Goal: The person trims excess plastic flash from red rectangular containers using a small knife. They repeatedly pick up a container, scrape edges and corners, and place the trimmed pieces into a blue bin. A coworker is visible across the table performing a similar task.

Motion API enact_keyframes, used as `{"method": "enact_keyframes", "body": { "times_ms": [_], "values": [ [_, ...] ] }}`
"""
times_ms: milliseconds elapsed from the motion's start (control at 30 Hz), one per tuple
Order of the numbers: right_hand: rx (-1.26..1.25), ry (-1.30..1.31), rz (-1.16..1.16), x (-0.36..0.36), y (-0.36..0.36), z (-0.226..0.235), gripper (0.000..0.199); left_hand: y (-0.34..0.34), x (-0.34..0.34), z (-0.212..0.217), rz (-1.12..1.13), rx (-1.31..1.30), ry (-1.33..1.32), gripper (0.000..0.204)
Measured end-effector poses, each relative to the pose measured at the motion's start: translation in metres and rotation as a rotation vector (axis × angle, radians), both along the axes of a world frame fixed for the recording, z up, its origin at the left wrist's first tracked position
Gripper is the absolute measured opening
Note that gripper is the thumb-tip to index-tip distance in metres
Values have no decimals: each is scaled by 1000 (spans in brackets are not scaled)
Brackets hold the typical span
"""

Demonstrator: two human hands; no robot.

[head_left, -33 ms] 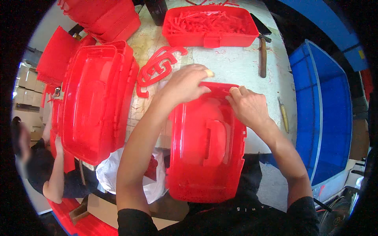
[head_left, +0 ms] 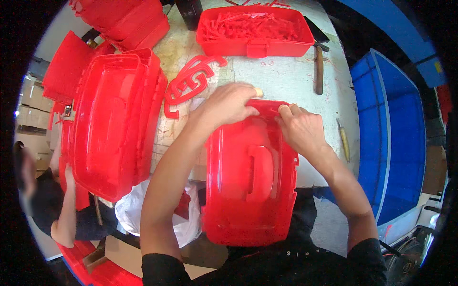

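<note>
While both of your hands work at the far edge of the red lid (head_left: 250, 181), the lid itself lies flat in front of you, half on the tabletop (head_left: 286, 78) and half hanging over its near edge toward your body. Your left hand (head_left: 229, 102) is curled over the lid's far left corner, fingers closed down on the rim. Your right hand (head_left: 300, 128) sits just beside it, fingertips pinching the same far rim, so the two hands are close together and both clamped on the lid. A moulded handle shape runs down the middle of the lid.

Left of the lid stands a stack of red tubs (head_left: 114, 124), tilted and resting against the tabletop's left edge. Between that stack and the lid's far corner lie loose red handles (head_left: 191, 81), piled on one another. Beyond the lid, at the far side of the tabletop, sits a red box (head_left: 255, 31) filled with thin red strips. Right of that box, a wooden-handled tool (head_left: 318, 69) lies on the tabletop, and another slim tool (head_left: 343, 140) lies just right of your right hand. Well right of the lid stands a blue crate (head_left: 391, 133). A white bag (head_left: 133, 212) hangs below the lid's left side, and another person's arm (head_left: 67, 205) shows farther left.
</note>
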State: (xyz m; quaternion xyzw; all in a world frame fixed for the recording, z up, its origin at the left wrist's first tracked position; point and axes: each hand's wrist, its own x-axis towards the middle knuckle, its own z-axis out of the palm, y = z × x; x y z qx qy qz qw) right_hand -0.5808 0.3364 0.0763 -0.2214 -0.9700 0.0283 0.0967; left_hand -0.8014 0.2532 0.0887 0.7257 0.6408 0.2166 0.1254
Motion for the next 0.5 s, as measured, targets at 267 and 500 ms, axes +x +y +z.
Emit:
{"method": "enact_keyframes", "body": {
  "times_ms": [267,500],
  "values": [
    [-6,-22,-8,-13,-9,-2,12,17,8,-12,92,-434,7,25],
    [37,64,4,-23,-10,-13,13,6,13,-14,109,-399,14,22]
  ]
}}
